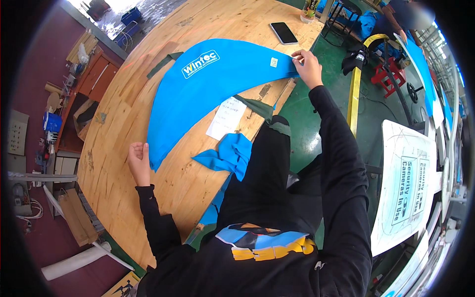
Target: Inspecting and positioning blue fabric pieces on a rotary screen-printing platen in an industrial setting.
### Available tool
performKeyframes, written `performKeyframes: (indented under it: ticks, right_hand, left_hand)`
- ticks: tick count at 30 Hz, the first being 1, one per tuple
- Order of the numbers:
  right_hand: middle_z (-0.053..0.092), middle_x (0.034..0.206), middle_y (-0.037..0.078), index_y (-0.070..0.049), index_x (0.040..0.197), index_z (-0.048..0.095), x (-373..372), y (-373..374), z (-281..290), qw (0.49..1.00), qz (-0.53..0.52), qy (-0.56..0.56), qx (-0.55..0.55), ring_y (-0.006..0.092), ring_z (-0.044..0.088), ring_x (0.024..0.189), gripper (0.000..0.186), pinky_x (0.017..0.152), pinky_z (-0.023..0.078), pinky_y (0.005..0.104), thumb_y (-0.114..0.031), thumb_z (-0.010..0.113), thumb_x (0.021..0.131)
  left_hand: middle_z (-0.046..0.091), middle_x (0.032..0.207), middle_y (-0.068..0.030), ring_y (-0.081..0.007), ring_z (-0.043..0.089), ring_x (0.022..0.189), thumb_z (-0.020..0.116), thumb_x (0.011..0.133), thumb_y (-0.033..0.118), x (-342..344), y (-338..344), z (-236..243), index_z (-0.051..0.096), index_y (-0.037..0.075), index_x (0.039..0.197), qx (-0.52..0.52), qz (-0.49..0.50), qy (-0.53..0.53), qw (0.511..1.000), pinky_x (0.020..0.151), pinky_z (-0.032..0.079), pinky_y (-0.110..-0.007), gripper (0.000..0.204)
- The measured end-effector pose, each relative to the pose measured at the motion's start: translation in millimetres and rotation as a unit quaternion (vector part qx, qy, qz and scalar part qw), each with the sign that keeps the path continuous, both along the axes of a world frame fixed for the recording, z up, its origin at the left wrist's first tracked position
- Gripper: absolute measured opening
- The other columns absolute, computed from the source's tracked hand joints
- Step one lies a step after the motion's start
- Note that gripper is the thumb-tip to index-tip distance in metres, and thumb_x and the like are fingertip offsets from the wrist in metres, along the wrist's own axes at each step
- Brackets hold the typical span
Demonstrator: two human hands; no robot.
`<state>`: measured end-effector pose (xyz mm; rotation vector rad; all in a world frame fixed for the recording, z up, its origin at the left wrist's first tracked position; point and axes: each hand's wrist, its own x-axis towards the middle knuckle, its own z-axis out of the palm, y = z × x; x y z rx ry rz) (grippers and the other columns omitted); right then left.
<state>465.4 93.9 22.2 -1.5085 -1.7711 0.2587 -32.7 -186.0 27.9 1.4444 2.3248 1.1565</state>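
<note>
A bright blue curved cloth piece (198, 94), with a printed white logo and a small pale sticker, lies arched across the wooden table (118, 119). My left hand (139, 161) pinches its edge near the lower left end. At the upper right end, my right hand (309, 69) grips the other tip between thumb and fingers. Dark green strips (255, 107) stick out from beneath the cloth. Beside its inner curve lie a handwritten paper sheet (225, 119) and a crumpled blue cloth scrap (230, 154), both near the table edge closest to me.
A phone (283, 33) and a cup (309, 11) stand toward the table's far right. Beyond the right edge are a yellow metal frame (354, 99), a red stool (387, 76) and a large white printed panel (405, 183). Another person (401, 20) works at the far right.
</note>
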Motion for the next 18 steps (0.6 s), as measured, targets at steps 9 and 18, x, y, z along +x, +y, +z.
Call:
performKeyframes:
  ticks: [9,18]
  right_hand:
    - [0.06,0.094,0.003,-0.02,0.09,0.065,-115,6,21,0.988,0.103,-0.072,0.086,0.0268,0.057,0.099,0.009,0.087,0.038,0.0489,-0.025,0.064,0.082]
    - [0.057,0.113,0.006,-0.016,0.116,0.06,-244,53,18,0.989,0.122,-0.051,0.073,0.027,0.051,0.113,0.033,0.099,0.032,0.0554,-0.035,0.057,0.09]
  left_hand:
    - [0.039,0.147,-0.0092,-0.0337,0.033,0.136,0.056,0.091,0.033,83,28,16,0.048,0.015,0.137,0.012,-0.119,0.358,0.926,0.11,0.023,-0.052,0.05]
    - [0.037,0.148,-0.0102,-0.0314,0.031,0.138,0.059,0.089,0.031,83,23,-15,0.049,0.015,0.136,0.003,-0.104,0.332,0.937,0.113,0.015,-0.052,0.051]
